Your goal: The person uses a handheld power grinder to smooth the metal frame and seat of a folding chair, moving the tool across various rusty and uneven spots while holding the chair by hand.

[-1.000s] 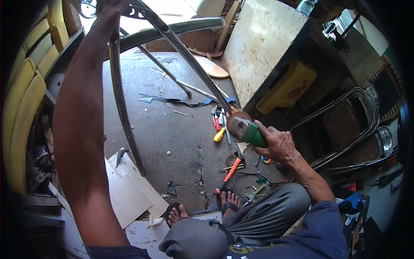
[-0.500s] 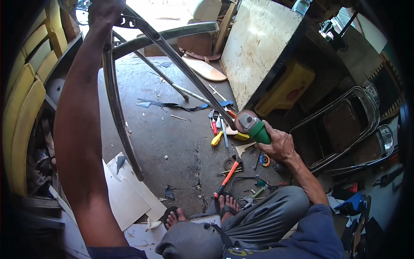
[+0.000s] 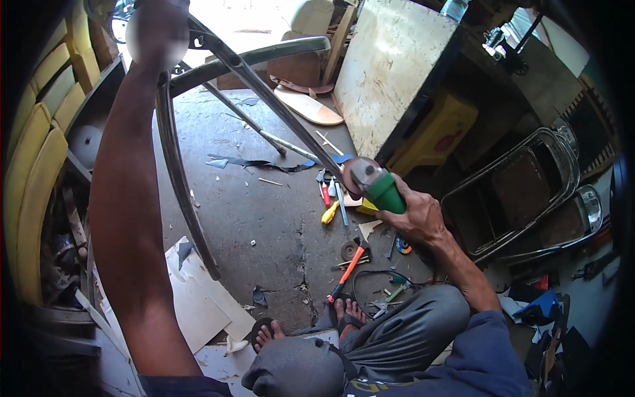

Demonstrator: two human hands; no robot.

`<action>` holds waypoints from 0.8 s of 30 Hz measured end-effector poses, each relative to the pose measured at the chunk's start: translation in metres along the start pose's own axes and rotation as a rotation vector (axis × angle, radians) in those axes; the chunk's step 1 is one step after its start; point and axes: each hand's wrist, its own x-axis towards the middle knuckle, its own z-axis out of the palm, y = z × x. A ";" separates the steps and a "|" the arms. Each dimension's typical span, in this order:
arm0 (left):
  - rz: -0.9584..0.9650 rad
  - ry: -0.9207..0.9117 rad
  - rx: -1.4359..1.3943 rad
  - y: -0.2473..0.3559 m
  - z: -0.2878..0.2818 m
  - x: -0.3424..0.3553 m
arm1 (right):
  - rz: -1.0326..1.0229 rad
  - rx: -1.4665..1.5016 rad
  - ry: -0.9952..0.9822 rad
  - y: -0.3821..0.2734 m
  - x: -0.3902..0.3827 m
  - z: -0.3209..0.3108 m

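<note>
My right hand (image 3: 418, 215) is wrapped round the green body of an angle grinder (image 3: 385, 192). Its reddish-brown disc (image 3: 350, 177) lies at the lower end of a dark metal chair frame (image 3: 284, 114), overlapping the tube; contact cannot be made out for sure. At the top edge my left hand (image 3: 159, 33) holds the frame's upper part, with the fingers blurred and hidden. The frame stands tilted, its curved leg (image 3: 177, 169) reaching down beside my left forearm.
Below the grinder lie a hammer with an orange handle (image 3: 346, 272), a yellow-handled screwdriver (image 3: 331, 213) and a flap disc (image 3: 403, 245). Folding chairs (image 3: 509, 192) lean at right. White sheets (image 3: 198, 308) lie near my feet, yellow cushions (image 3: 40, 198) at left.
My right hand has brought the grinder left and slightly up, so its disc now overlaps the tube's end more. My left hand stays at the top of the frame.
</note>
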 end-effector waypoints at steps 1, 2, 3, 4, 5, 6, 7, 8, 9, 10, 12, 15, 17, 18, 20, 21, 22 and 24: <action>-0.038 0.055 -0.063 0.000 0.006 -0.003 | -0.021 0.033 0.034 -0.012 0.004 -0.003; -0.029 0.048 -0.060 0.001 0.009 -0.003 | -0.045 0.066 0.068 -0.023 0.007 -0.005; -0.025 0.041 -0.061 0.003 0.010 -0.008 | -0.056 0.085 0.090 -0.035 0.009 -0.009; -0.020 0.037 -0.053 0.006 0.008 -0.012 | -0.074 0.110 0.111 -0.047 0.011 -0.011; -0.028 0.015 -0.047 0.008 0.005 -0.014 | -0.095 0.136 0.131 -0.052 0.012 -0.013; -0.027 0.014 -0.065 0.009 0.004 -0.012 | -0.094 0.116 0.119 -0.055 0.011 -0.013; -0.025 0.015 -0.082 0.008 0.004 -0.011 | -0.094 0.097 0.107 -0.056 0.009 -0.012; -0.023 0.016 -0.096 0.008 0.002 -0.009 | -0.097 0.080 0.094 -0.058 0.007 -0.011; -0.132 -0.042 -0.235 0.019 -0.002 -0.018 | -0.040 0.097 0.044 -0.060 0.002 -0.011; -0.107 -0.073 -0.248 0.013 0.005 -0.018 | -0.012 0.056 -0.009 -0.059 -0.003 -0.008; 0.054 0.146 -0.165 0.021 0.022 -0.034 | 0.047 -0.024 -0.107 -0.046 -0.012 0.000; -0.046 0.208 -0.159 0.042 0.002 -0.039 | -0.045 0.026 -0.009 -0.051 -0.008 0.000; -0.066 0.167 -0.264 0.032 0.002 -0.034 | -0.136 0.060 0.104 -0.056 0.002 0.002; -0.075 0.149 -0.265 0.034 0.000 -0.035 | -0.125 0.052 0.108 -0.057 0.005 0.000; -0.093 0.120 -0.264 0.037 -0.003 -0.036 | -0.109 0.039 0.118 -0.055 0.009 -0.006; -0.103 0.088 -0.276 0.043 -0.009 -0.038 | -0.125 0.070 0.132 -0.045 0.007 -0.002; -0.119 0.053 -0.292 0.049 -0.011 -0.041 | -0.060 0.023 0.068 -0.032 0.001 0.002; -0.125 0.209 -0.241 0.051 -0.002 -0.043 | 0.070 -0.090 -0.063 -0.011 -0.011 0.005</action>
